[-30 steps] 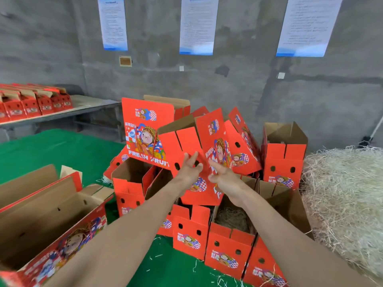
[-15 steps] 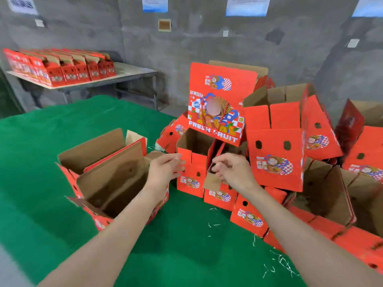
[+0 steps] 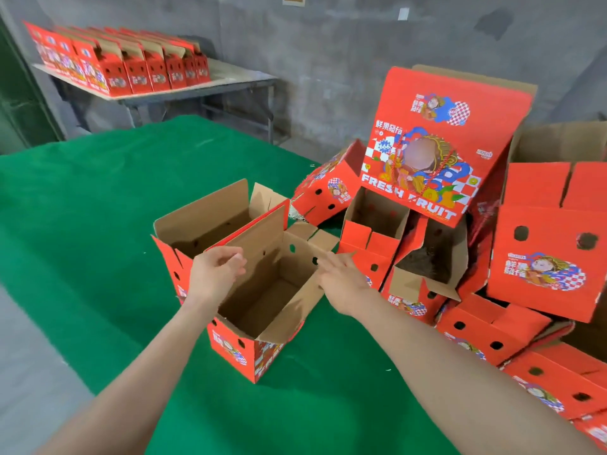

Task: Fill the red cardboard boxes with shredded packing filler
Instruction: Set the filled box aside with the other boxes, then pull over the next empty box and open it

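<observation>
Forearms: both stretched forward over the green mat (image 3: 98, 198), converging on one open carton.
Left hand (image 3: 213, 274): empty, fingers loosely curled, hovering at the near box's left wall.
Right hand (image 3: 341, 277): empty, fingers extended and fairly flat, at the box's right flap; contact with the flap cannot be told through motion blur.
Near box (image 3: 262, 307): red carton, upright, flaps folded out, bare brown floor showing, no filler inside; likely being steadied or shifted for loading.
Second box (image 3: 203, 221): just behind and touching, open too, also unfilled.
Box pile (image 3: 525, 257): tumbled red cartons to the right, tilted and leaning on each other; one open carton (image 3: 427, 261) holds a dark mass, possibly filler.
Printed lid (image 3: 423, 152): "FRESH FRUIT" panel standing tall above the pile.
Filler supply: not in view; only stray shreds on the mat.
Far table (image 3: 230, 85): row of boxes (image 3: 121, 60) lined up against the grey wall.
Obstacles: crowded pile hems in the right side.
</observation>
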